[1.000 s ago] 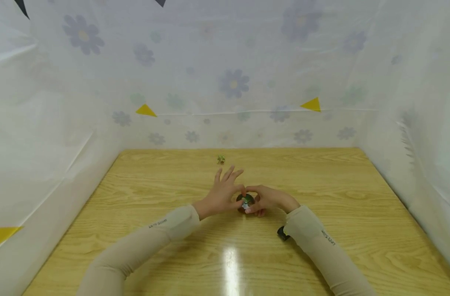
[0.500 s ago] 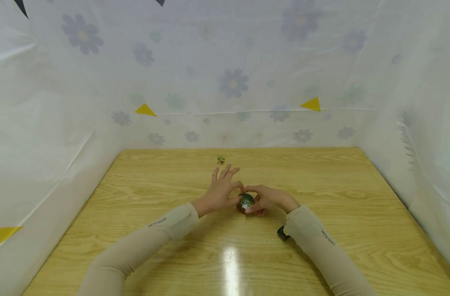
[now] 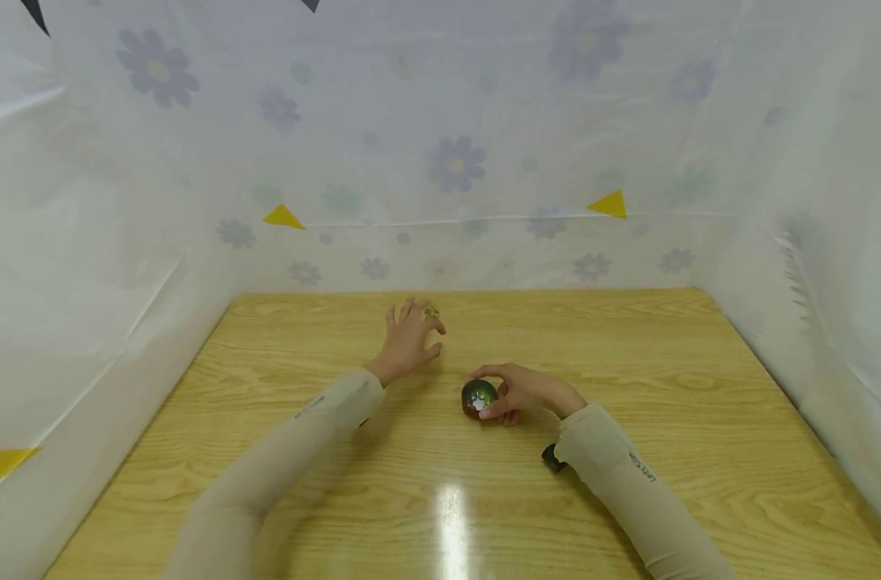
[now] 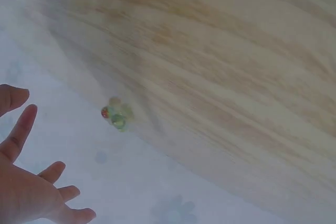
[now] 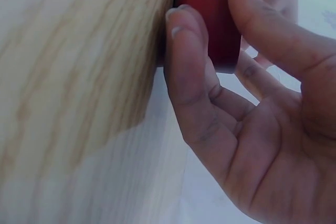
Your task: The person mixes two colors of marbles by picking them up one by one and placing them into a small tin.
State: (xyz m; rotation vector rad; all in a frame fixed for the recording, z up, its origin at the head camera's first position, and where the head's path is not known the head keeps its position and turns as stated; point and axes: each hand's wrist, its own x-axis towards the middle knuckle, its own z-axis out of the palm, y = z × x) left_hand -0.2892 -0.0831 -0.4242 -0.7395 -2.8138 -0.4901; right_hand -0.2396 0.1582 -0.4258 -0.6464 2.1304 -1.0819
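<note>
In the head view, my left hand [image 3: 406, 342] is held over the far middle of the table, fingers spread and holding nothing. Just past its index finger lies a small cluster of greenish glass marbles [image 3: 432, 311]. The left wrist view shows the marbles [image 4: 118, 114] apart from the fingers, one of them red. My right hand [image 3: 523, 391] grips a small round container [image 3: 478, 399] on the table between thumb and fingers. Its top looks dark green with pale shiny spots; whether these are its contents I cannot tell. In the right wrist view the container's side [image 5: 212, 30] is smooth and dark red.
The wood-grain table [image 3: 593, 338] is enclosed by a pale flowered curtain [image 3: 382, 161] at the back and sides. Yellow triangles [image 3: 609, 205] mark the curtain. A small black piece [image 3: 554, 458] shows beside the right cuff. Light glares on the near tabletop.
My left hand has left the container and moved away and leftward to the marbles, its fingers opening. My right hand stays in place, holding the container.
</note>
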